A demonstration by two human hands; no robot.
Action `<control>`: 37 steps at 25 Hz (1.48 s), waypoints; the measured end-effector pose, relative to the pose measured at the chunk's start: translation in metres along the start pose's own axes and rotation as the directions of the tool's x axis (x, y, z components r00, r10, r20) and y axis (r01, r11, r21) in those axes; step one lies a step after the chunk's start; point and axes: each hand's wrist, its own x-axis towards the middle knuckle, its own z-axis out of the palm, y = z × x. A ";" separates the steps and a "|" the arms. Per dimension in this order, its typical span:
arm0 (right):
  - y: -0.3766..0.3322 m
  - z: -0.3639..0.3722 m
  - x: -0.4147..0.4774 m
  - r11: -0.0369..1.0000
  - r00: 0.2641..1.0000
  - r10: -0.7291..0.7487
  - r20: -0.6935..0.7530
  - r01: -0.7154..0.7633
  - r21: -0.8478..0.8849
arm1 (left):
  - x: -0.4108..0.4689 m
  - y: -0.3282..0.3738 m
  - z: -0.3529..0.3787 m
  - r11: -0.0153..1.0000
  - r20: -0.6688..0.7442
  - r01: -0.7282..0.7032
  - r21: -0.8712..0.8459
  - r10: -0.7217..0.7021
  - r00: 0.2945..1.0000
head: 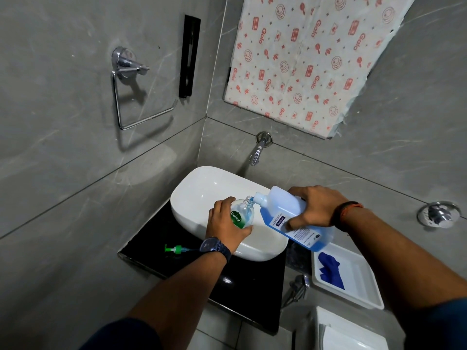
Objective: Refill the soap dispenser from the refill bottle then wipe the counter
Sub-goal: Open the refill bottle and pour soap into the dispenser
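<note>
Single head-mounted wide-angle view, no second camera to overlap with. Looks forward and steeply down from standing height into a tiled corner. White basin (202, 193) near frame centre, black bench (151, 238) under it, wall spout (257, 152) above. Both forearms enter from the bottom edge, hands (225, 223) at close working range mid-frame. Strong barrel distortion: tile joints bow at the edges. Towel ring (141, 97) upper left, white tray (358, 281) lower right.

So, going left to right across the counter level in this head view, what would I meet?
Green pump head → left hand → soap dispenser → refill bottle → right hand → wall knob.
</note>
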 end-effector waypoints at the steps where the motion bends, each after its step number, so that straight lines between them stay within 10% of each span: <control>1: 0.000 0.000 0.000 1.000 1.000 0.000 0.000 0.000 -0.001 | 0.000 0.000 0.000 1.000 0.001 -0.001 0.001 0.001 1.000; 37: -0.002 -0.004 -0.004 1.000 1.000 -0.002 0.006 0.002 0.013 | 0.001 0.002 -0.002 1.000 -0.016 -0.006 -0.020 0.006 1.000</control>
